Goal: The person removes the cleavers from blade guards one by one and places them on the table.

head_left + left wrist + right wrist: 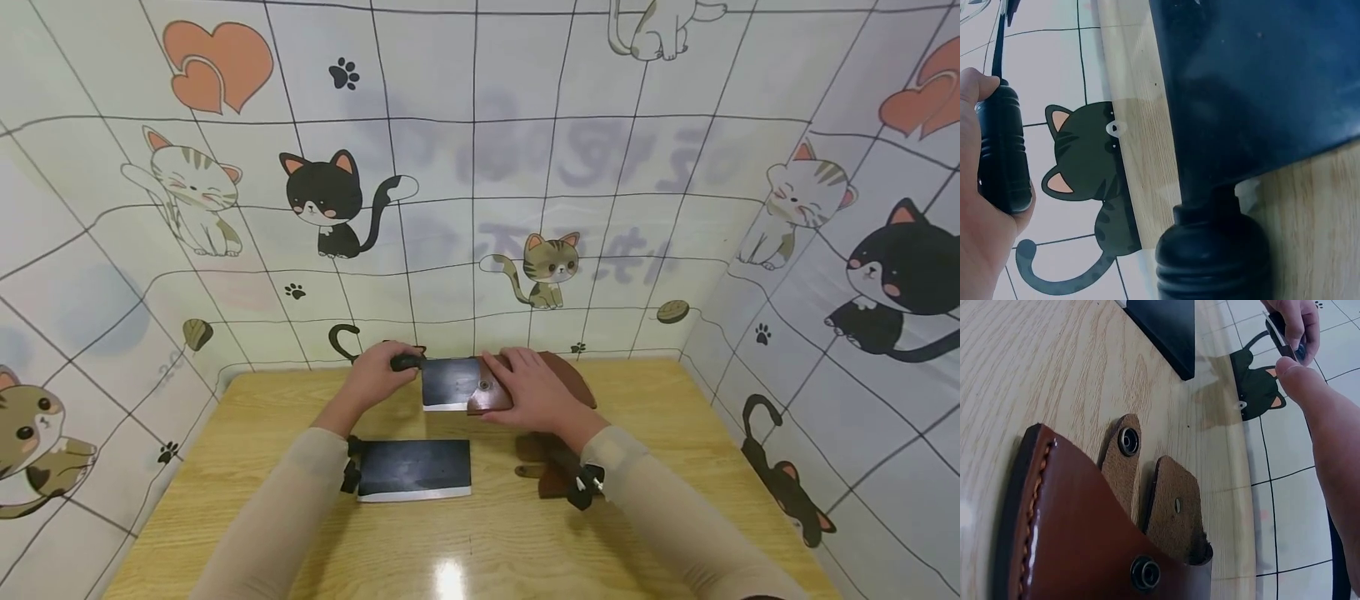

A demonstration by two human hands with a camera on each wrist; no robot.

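Seen from the head: gripping a black-handled, dark rectangular metal cleaver [450, 383] by its handle in the left grip [378, 375], clear of a pale wooden surface [247, 467]; clamping a reddish-brown leather sheath [487, 398], metal snap showing, in the right grip [536, 392], over the blade's far part. Below, with a second dark metal cleaver [415, 469] lying flat at left and a second brown leather sheath [553, 482] partly hidden under the right forearm; beyond, against white grid sheeting printed with cartoon cats [442, 167].

From the left wrist: curled around the ridged black handle [1004, 147] at frame left, near the second cleaver at right.

From the right wrist: behind the second sheath's stitched edge and two rough leather straps [1175, 506], holding on at upper right, thumb foremost, the sheath itself hard to make out there.
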